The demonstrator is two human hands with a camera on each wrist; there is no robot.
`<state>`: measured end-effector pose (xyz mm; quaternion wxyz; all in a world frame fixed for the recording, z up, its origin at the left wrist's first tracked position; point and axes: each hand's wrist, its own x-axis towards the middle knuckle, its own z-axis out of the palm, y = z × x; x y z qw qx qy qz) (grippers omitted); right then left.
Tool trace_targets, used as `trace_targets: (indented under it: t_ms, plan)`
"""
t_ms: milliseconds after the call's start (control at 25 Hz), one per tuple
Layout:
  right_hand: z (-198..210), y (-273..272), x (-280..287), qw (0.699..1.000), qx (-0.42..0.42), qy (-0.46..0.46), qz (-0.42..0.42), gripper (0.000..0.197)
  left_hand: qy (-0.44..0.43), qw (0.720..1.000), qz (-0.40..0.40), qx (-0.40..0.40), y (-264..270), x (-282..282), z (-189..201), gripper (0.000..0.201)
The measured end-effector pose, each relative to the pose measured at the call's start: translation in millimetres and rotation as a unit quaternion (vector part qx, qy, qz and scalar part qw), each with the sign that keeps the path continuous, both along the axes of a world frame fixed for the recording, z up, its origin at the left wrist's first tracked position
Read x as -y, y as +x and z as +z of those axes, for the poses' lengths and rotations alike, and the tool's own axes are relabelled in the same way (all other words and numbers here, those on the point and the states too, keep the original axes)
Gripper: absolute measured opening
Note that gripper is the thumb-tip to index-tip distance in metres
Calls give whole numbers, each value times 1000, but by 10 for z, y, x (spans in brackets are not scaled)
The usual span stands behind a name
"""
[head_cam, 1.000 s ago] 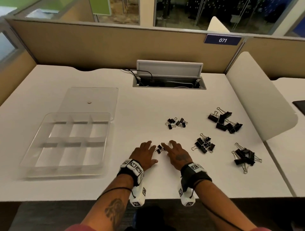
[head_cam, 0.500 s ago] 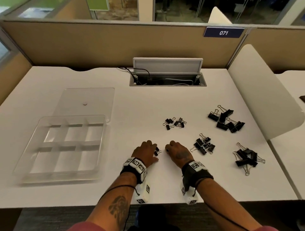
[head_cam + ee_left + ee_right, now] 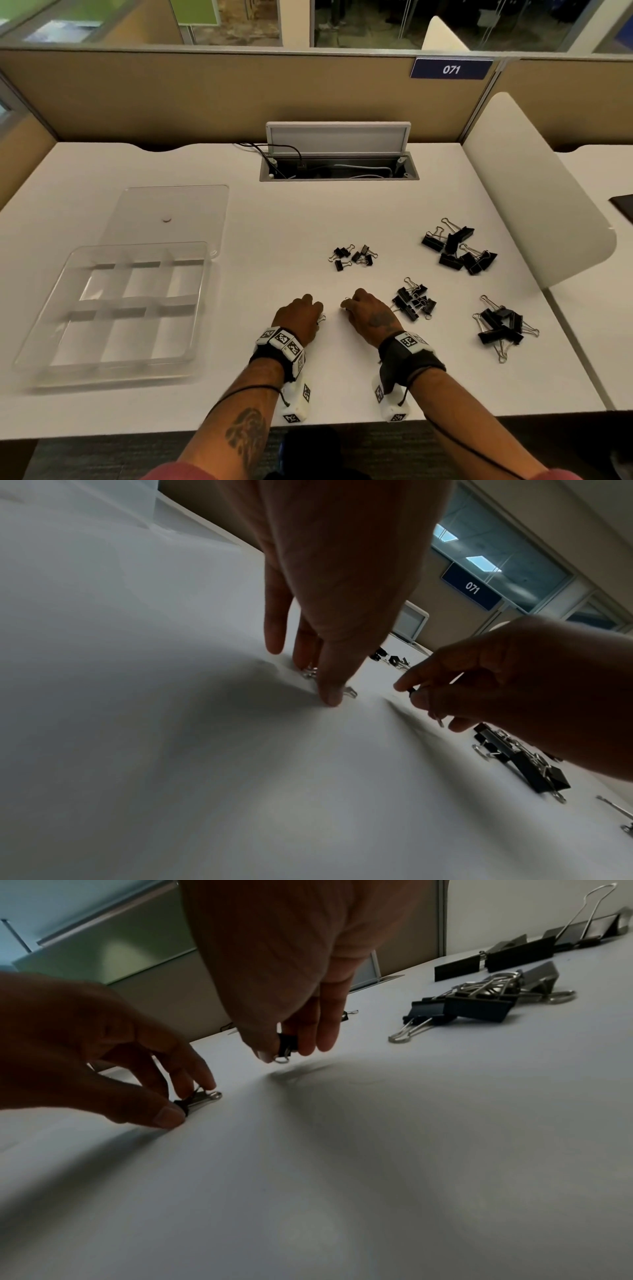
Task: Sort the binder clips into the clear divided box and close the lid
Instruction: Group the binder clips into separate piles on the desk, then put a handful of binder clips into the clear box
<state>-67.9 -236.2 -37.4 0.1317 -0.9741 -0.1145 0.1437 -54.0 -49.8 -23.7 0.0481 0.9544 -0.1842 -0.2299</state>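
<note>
Both hands low on the desk, close together. Left hand (image 3: 301,317) pinches a small binder clip (image 3: 197,1099) w/ thumb + fingertips, clip apparently touching the surface. Right hand (image 3: 371,317) pinches another small clip (image 3: 285,1046), lifted just off it. Clear divided box (image 3: 37,337) sits well to the left of the left hand, lid (image 3: 164,219) beyond it. Clip piles (image 3: 414,301) just right of the right hand.
</note>
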Motion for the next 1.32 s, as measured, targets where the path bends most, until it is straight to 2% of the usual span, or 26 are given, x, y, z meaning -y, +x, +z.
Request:
trace_targets:
  t_ms: [320, 560, 720, 880, 1040, 1320]
  plan:
    - [33, -22, 57, 999, 9, 46, -12, 29, 5, 1000, 21, -8, -44, -15, 12, 28]
    - [90, -7, 59, 999, 5, 42, -11, 29, -59, 994, 88, -15, -43, -105, 5, 25]
    - [202, 135, -58, 998, 33, 60, 5, 26, -90, 988, 123, -1, 37, -242, 206, 27]
    - [524, 435, -529, 991, 74, 99, 44, 24, -124, 974, 181, 46, 140, -659, 602, 33]
    - [811, 715, -1191, 983, 104, 111, 99, 23, -116, 961, 234, 86, 177, -1295, 905, 31]
    - [1029, 924, -2575, 975, 96, 129, 153, 24, -113, 933, 317, 127, 160, -2711, 1051, 24]
